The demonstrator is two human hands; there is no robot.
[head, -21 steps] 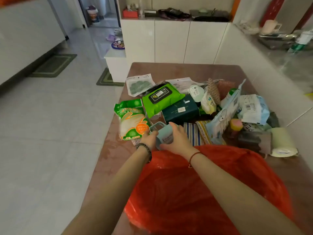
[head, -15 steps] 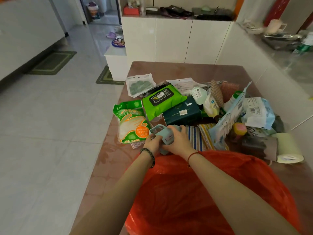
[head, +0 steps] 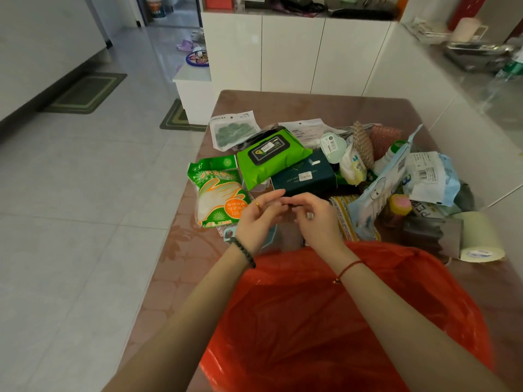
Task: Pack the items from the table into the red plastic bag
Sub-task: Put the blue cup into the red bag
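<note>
Now blue item (head: 229, 235) loose on table (head: 311, 108).

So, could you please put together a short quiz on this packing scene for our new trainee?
1. True or false: the glove packet lies left of the green wipes pack.
2. Which lies nearest the table's right edge? A glove packet; B pale roll; C green wipes pack.
3. Is either the left hand or right hand inside the red plastic bag?
Key: 1 true; 2 B; 3 neither.
</note>
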